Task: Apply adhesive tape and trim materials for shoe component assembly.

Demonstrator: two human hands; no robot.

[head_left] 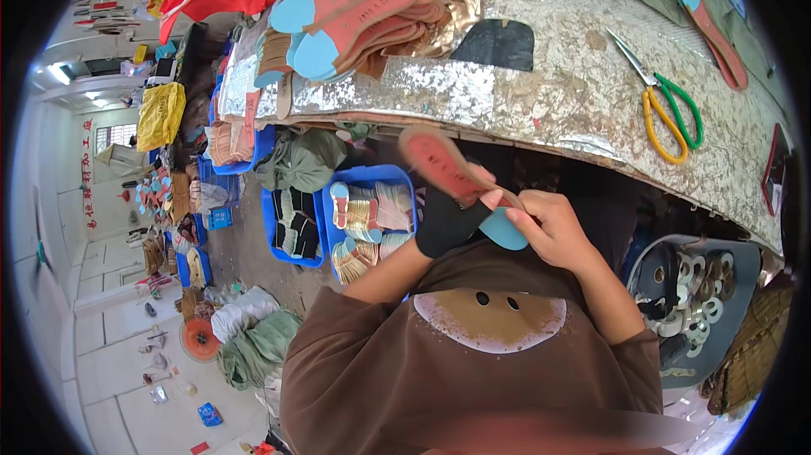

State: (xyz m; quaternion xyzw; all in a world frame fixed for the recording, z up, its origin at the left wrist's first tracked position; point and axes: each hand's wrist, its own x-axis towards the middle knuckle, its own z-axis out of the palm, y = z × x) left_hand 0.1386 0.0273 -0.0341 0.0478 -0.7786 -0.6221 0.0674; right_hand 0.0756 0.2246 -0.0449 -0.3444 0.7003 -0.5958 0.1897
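Note:
A shoe insole point(435, 161), red with a light blue heel end, is held tilted above my lap, in front of the bench edge. My left hand point(452, 217), in a black fingerless glove, grips it from the left around its middle. On the other side my bare right hand point(549, 223) pinches the insole's edge near the blue part, with thumb and fingers closed. Both hands meet close together at the narrow middle of the insole. Part of the left fingers is hidden behind it.
On the worn bench point(574, 92) lie a pile of similar insoles point(372, 16), a black piece point(498, 43), scissors point(667, 108) and a single insole point(710, 28). Blue crates point(411, 180) of insoles stand at the left. A grey bin point(726, 286) with rolls of tape is at the right.

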